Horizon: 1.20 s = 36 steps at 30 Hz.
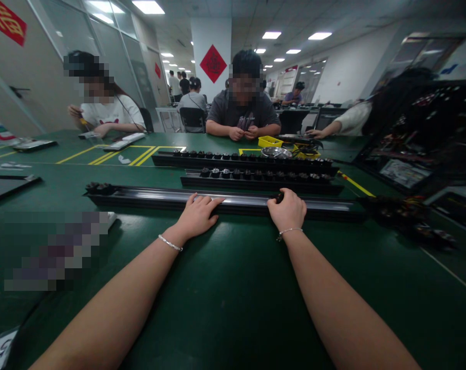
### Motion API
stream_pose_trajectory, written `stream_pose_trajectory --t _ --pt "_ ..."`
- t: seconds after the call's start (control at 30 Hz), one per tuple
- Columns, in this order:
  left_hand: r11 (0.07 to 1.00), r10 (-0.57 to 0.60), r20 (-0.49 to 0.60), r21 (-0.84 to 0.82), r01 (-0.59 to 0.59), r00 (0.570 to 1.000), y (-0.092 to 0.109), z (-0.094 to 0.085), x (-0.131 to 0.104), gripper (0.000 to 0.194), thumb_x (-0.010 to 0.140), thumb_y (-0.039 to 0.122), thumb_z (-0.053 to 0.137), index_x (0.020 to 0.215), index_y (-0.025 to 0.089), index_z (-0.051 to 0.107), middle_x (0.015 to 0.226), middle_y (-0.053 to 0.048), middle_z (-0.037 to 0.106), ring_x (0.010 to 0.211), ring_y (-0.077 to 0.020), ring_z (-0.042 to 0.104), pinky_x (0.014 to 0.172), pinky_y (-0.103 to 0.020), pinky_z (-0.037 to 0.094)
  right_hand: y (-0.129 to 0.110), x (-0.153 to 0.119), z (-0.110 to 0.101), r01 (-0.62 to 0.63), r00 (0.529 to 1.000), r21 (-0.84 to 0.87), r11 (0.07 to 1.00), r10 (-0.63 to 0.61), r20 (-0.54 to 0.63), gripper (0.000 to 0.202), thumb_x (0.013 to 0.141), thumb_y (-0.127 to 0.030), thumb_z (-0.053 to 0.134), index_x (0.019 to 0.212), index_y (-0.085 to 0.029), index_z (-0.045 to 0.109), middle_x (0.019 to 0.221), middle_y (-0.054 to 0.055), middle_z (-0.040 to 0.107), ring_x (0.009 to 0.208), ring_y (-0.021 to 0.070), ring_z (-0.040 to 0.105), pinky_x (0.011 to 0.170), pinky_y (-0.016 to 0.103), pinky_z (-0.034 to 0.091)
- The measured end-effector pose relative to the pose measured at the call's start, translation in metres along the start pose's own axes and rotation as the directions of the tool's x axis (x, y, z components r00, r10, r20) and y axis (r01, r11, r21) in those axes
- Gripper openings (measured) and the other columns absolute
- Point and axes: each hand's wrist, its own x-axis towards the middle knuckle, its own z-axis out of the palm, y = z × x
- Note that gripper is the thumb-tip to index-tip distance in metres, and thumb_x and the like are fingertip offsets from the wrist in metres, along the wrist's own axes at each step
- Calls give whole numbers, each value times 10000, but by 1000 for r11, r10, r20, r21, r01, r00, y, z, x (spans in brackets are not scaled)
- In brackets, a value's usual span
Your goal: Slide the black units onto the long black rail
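Observation:
A long black rail (163,197) with a shiny inner channel lies across the green table in front of me. My left hand (197,215) rests on its near edge, fingers spread and holding nothing. Farther right, my right hand (287,209) is closed round a small dark part (279,197) at the channel; most of that part is hidden by the fingers. Dark round parts (98,188) sit at the rail's left end. Behind it lie two more black rails, a shorter one (256,185) and a longer one (217,160), both carrying rows of small dark parts.
Dark parts with wires (406,218) lie right of the rail. A yellow tray (270,142) and a round metal dish (276,152) stand behind the rails. A blurred object (63,252) lies at the left. Several people sit beyond, some at this table.

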Motion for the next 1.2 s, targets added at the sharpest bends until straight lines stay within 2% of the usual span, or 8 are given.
stream_pose_trajectory --t 0.27,0.63,1.0,1.2 --pt "1000 -10 7 -7 10 1000 0 0 0 517 839 339 500 1345 295 407 1087 -47 604 1073 -244 524 1068 -479 223 5 3 0 -14 1000 -11 1000 14 -23 445 705 -255 451 1119 -137 564 1099 142 632 1028 273 540 948 425 313" --pt "1000 -6 -9 -5 6 1000 -1 1 0 522 833 341 508 1344 294 410 1089 -46 605 1056 -244 529 1067 -479 225 4 3 -4 -43 999 -15 999 43 5 445 700 -237 460 1129 -153 545 1064 126 641 1016 261 544 963 429 299" --pt "1000 -13 -1 -16 13 1000 1 0 0 511 834 338 504 1336 299 415 1089 -41 606 1075 -244 521 1071 -487 219 11 7 -7 -78 996 -1 997 77 -46 476 693 -225 469 1163 -159 506 1070 116 637 993 255 558 943 409 323" --pt "1000 -8 -5 -23 8 1000 1 0 1 510 837 335 505 1337 291 415 1091 -41 607 1073 -242 524 1074 -487 223 23 11 -12 -90 996 -69 993 90 -14 504 710 -315 497 1177 -128 527 1070 139 637 1017 268 549 961 433 313"
